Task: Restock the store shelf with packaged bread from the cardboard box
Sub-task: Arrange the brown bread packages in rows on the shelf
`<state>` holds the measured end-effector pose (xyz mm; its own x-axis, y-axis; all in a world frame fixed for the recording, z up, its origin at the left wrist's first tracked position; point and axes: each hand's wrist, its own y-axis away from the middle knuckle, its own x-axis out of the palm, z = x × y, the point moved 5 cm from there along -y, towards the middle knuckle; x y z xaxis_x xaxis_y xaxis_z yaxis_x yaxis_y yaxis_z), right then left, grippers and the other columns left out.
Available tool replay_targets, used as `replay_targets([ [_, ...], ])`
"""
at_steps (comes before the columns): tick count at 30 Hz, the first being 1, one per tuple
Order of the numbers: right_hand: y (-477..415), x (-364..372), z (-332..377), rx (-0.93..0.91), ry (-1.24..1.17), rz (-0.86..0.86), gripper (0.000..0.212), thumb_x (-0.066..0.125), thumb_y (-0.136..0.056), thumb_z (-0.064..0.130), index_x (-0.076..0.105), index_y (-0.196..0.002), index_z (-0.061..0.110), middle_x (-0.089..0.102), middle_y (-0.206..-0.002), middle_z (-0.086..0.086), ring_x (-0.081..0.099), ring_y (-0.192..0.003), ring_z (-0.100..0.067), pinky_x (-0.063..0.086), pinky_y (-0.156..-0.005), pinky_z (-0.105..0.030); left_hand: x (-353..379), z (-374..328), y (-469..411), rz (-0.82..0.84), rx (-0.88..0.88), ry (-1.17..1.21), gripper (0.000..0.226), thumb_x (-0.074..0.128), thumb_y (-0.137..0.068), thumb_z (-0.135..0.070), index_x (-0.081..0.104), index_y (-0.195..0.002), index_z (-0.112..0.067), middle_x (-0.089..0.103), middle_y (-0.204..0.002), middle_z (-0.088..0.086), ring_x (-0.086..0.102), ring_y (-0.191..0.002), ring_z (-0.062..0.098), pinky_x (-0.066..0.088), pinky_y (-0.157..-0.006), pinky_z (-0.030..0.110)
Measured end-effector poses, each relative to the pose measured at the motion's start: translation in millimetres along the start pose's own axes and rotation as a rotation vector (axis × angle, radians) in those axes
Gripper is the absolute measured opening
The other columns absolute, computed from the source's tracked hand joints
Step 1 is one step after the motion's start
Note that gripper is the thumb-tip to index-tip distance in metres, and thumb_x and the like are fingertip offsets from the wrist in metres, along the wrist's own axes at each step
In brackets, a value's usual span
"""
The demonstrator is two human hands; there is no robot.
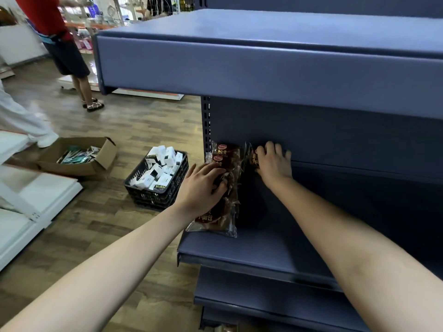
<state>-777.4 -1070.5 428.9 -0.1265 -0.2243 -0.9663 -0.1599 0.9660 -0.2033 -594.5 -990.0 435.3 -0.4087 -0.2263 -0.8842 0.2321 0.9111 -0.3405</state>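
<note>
Two hands apart | near-left: your left hand grips the near bread packet lying at the left end of the shelf; slide it back, label up | far: your right hand clasps the far bread packet by the back panel; steady it before releasing.

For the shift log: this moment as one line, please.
stage: shelving | left hand: holds front bread pack on shelf | right hand: grips rear bread pack
</note>
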Motion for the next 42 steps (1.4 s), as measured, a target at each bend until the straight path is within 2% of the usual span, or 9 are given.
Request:
replay_targets([
  [9, 19, -1, -16, -0.056, -0.049, -0.011, 0.064, 0.059, -0.087, 0.049, 0.036, -0.14, 0.021, 0.025, -0.148, -0.007, 0.02, -0.136, -0.03, 0.01, -0.113, -0.061, -5, -10, 2, -0.019, 0.003, 0.013, 0.057, 0.03, -0.086, -0.05, 0.064, -0.121, -0.02, 0.059, -0.13, -0.001, 0.049, -0.126, 0.021, 0.028, -0.113, 0.044],
  [14, 41, -16, -36, -0.005, -0.066, -0.013, 0.058, 0.057, -0.088, 0.046, 0.039, -0.137, 0.02, 0.025, -0.148, -0.005, 0.022, -0.135, -0.029, 0.014, -0.112, -0.06, -14, -41, 3, -0.036, 0.062, 0.024, 0.055, 0.032, -0.083, -0.046, 0.065, -0.118, -0.02, 0.059, -0.131, 0.0, 0.049, -0.125, 0.021, 0.023, -0.112, 0.033],
  [21, 93, -35, -66, 0.071, -0.054, -0.017, 0.055, 0.057, -0.089, 0.045, 0.04, -0.135, 0.02, 0.024, -0.149, -0.005, 0.025, -0.134, -0.031, 0.021, -0.109, -0.059, -10, -103, 16, -0.026, 0.149, 0.045, 0.054, 0.033, -0.082, -0.046, 0.068, -0.112, -0.019, 0.063, -0.125, 0.0, 0.054, -0.12, 0.023, 0.028, -0.109, 0.033],
  [24, 121, -38, -75, 0.166, -0.175, -0.029, 0.054, 0.056, -0.09, 0.045, 0.039, -0.135, 0.021, 0.025, -0.148, -0.004, 0.024, -0.134, -0.032, 0.026, -0.107, -0.057, 0, -127, 32, 0.03, 0.151, 0.048, 0.044, 0.041, -0.084, -0.041, 0.067, -0.114, -0.022, 0.059, -0.13, -0.002, 0.05, -0.123, 0.02, 0.027, -0.11, 0.032],
  [27, 153, -35, -75, 0.2, -0.231, -0.001, 0.051, 0.051, -0.092, 0.043, 0.037, -0.136, 0.021, 0.025, -0.148, -0.004, 0.026, -0.132, -0.032, 0.028, -0.106, -0.055, 12, -149, 61, 0.073, 0.163, 0.046, 0.032, 0.051, -0.089, -0.034, 0.065, -0.115, -0.023, 0.06, -0.127, -0.004, 0.052, -0.119, 0.02, 0.036, -0.099, 0.032],
  [31, 198, -37, -81, 0.162, -0.18, -0.022, 0.047, 0.049, -0.094, 0.038, 0.041, -0.135, 0.017, 0.029, -0.147, -0.006, 0.03, -0.13, -0.033, 0.031, -0.102, -0.053, 33, -172, 111, 0.167, 0.191, 0.011, 0.03, 0.049, -0.091, -0.034, 0.063, -0.115, -0.024, 0.063, -0.117, -0.005, 0.056, -0.108, 0.019, 0.041, -0.088, 0.031],
  [35, 239, -45, -92, 0.131, -0.134, -0.111, 0.04, 0.052, -0.091, 0.031, 0.052, -0.126, 0.012, 0.047, -0.134, -0.011, 0.044, -0.116, -0.035, 0.037, -0.092, -0.05, 49, -191, 153, 0.217, 0.185, -0.002, 0.032, 0.047, -0.093, -0.035, 0.06, -0.12, -0.024, 0.062, -0.12, -0.006, 0.054, -0.111, 0.017, 0.041, -0.091, 0.031],
  [38, 275, -43, -98, 0.065, -0.166, -0.22, 0.027, 0.068, -0.078, 0.02, 0.065, -0.102, 0.008, 0.062, -0.106, -0.014, 0.057, -0.09, -0.037, 0.045, -0.072, -0.044, 63, -206, 176, 0.257, 0.134, 0.03, 0.033, 0.045, -0.094, -0.035, 0.06, -0.121, -0.023, 0.061, -0.122, -0.005, 0.053, -0.112, 0.017, 0.043, -0.091, 0.032],
  [42, 325, -11, -99, -0.074, -0.193, -0.233, 0.029, 0.076, -0.064, 0.012, 0.066, -0.091, 0.009, 0.063, -0.09, -0.01, 0.059, -0.075, -0.032, 0.047, -0.06, -0.037, 105, -216, 221, 0.337, 0.014, 0.069, 0.033, 0.045, -0.094, -0.035, 0.06, -0.12, -0.024, 0.061, -0.121, -0.006, 0.053, -0.111, 0.017, 0.044, -0.088, 0.031],
])
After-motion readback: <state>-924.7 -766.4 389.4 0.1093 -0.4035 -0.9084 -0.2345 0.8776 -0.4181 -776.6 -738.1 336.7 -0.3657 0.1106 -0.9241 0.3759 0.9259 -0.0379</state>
